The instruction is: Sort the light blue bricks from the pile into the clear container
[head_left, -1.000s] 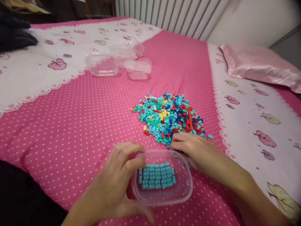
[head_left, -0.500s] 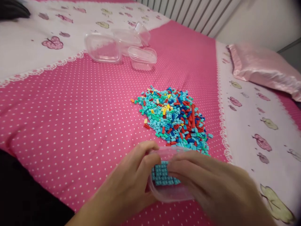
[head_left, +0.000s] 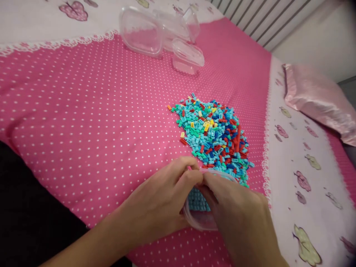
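A clear plastic container is in front of me, with a teal studded block of toy bricks inside it. My left hand is wrapped round the container's left side, its fingers curled over the rim. My right hand reaches over the container from the right, fingers bent and closed, their tips meeting my left fingertips above the block. Whatever the right fingers pinch, if anything, is hidden. Just beyond lies a heap of small loose toy bricks, mostly turquoise, with red, blue, green and yellow ones.
Several clear plastic containers sit together on the pink dotted bedspread at the back. A pink satin pillow lies at the right, near a white slatted headboard. Dark cloth covers the lower left corner.
My right hand has moved left across the container, and its fingertips now meet those of my left hand. Less of the teal block shows. The view has shifted and tilted.
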Action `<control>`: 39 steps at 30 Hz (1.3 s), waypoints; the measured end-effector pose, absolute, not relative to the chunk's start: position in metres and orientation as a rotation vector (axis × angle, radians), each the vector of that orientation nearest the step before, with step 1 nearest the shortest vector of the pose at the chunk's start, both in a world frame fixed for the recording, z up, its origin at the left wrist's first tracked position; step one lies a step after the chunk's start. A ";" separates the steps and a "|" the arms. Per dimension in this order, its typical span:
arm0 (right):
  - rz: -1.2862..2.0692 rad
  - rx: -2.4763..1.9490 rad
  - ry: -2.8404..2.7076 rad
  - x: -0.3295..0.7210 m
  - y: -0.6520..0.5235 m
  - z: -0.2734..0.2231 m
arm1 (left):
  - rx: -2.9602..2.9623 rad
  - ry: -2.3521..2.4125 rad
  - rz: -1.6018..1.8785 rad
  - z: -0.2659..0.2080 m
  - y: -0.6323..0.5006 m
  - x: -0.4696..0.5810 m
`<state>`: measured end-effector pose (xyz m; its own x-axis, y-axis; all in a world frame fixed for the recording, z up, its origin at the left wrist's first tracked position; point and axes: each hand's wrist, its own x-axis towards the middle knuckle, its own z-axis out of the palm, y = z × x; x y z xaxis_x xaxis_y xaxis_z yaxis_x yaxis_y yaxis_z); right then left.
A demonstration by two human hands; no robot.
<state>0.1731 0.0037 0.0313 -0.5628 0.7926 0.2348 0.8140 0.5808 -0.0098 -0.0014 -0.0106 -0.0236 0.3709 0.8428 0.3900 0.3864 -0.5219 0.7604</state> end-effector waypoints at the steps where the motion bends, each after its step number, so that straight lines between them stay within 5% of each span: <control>1: -0.150 -1.343 -2.615 0.172 0.003 0.031 | 2.086 1.051 1.066 -0.024 -0.011 -0.002; 39: -0.082 -1.357 -2.623 0.172 0.005 0.036 | 2.111 1.068 1.071 -0.026 -0.012 -0.003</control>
<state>0.1717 0.0052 0.0362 -0.5641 0.8035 0.1904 0.8138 0.5800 -0.0363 -0.0025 -0.0124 -0.0257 0.3709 0.8338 0.4090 0.4067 -0.5418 0.7356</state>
